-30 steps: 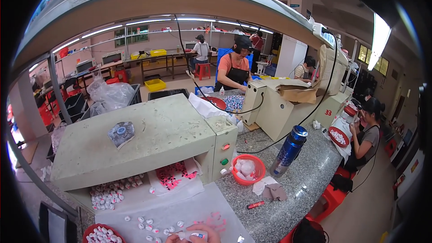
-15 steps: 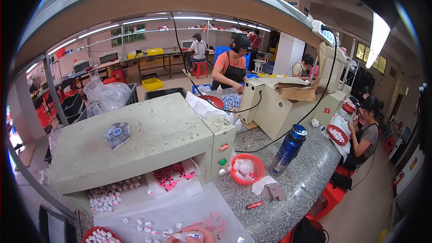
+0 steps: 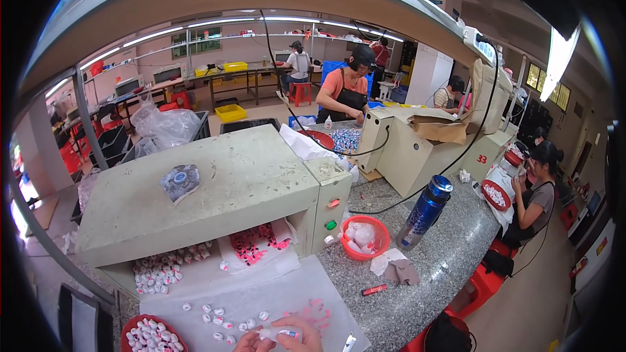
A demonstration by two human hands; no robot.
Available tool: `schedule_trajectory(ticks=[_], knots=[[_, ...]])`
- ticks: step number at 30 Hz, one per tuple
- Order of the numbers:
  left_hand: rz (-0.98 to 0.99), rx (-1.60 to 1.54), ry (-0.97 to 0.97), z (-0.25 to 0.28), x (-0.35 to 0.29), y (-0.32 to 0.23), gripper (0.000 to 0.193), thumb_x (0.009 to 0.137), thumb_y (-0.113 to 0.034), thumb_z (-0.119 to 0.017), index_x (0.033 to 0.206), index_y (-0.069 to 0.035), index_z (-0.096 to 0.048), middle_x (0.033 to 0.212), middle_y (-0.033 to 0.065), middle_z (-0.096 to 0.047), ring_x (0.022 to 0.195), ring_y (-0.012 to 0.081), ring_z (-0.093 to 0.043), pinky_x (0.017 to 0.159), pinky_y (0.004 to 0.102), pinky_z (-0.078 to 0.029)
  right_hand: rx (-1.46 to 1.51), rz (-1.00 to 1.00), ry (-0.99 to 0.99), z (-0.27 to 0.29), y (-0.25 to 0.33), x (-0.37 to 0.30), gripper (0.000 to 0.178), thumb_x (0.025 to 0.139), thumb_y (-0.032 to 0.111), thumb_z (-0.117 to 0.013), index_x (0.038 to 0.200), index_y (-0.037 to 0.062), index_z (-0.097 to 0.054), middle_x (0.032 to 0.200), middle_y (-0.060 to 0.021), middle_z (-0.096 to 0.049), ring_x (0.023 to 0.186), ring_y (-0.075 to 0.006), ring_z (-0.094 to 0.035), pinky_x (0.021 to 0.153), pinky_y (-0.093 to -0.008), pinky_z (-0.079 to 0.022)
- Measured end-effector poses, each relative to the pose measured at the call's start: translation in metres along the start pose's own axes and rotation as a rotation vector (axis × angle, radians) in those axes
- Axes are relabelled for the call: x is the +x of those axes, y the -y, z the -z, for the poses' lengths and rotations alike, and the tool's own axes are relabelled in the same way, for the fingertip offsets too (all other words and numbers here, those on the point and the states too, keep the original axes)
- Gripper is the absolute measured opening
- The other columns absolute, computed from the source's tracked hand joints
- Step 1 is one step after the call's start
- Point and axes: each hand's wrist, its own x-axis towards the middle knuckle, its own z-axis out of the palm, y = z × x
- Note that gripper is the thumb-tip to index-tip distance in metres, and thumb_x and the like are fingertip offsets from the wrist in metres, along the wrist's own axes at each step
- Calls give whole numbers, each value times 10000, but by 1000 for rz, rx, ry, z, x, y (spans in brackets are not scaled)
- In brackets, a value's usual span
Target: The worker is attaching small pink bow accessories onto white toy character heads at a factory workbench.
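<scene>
At the bottom edge my right hand is closed around a small white squeeze bottle with a printed label. The bottle lies nearly level, its narrow end toward my left hand. The fingers of that hand are pinched together by the tip; what they hold is too small to make out. Beyond my hands, several small white rounded pieces with pink marks lie on a white sheet. Tiny pink pieces are scattered on the same sheet, past my right hand.
A red bowl of white pieces stands at lower left. The grey-green machine has more pieces under its hood. To the right are an orange-red basket, a blue bottle, a red marker and a brown cloth. Other people work farther off.
The view has shifted, so the scene sits slightly farther right. More of both my hands shows above the lower edge, with the squeeze bottle still in my right hand.
</scene>
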Motion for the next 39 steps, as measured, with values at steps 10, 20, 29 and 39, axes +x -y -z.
schedule_trajectory(ticks=[10, 20, 29, 39], knots=[[-67, -25, -29, 4, -14, -13, 383, 774, -171, -574, 1083, 51, -531, 930, 139, -607, 863, 199, -570, 786, 300, -433, -25, 53, 7, 14, 12, -6, 239, 752, 96, -592, 971, 13, -547, 861, -49, -582, 776, -111, -549, 655, -250, -464], [-222, -284, -56, 15, 0, -13, 368, 709, 132, -584, 1061, 66, -499, 911, 127, -592, 839, 175, -595, 715, 254, -492, -286, 263, 35, -2, 47, -9, 312, 673, 33, -648, 963, -25, -547, 790, -60, -592, 658, -88, -554, 573, -203, -440], [-297, -347, -70, 21, -2, -12, 332, 712, 136, -584, 1024, 48, -511, 1003, 118, -551, 898, 182, -577, 779, 275, -501, -566, 579, 188, -12, 49, -12, 228, 636, 27, -627, 847, -35, -568, 644, -129, -595, 510, -194, -588, 463, -256, -450], [-339, -328, -66, 20, -4, -12, 313, 705, 147, -582, 994, 48, -515, 1010, 108, -524, 909, 185, -572, 789, 275, -501, -563, 616, 221, -7, 49, -12, 210, 644, 17, -620, 839, -35, -561, 631, -121, -586, 489, -190, -573, 443, -254, -434]])
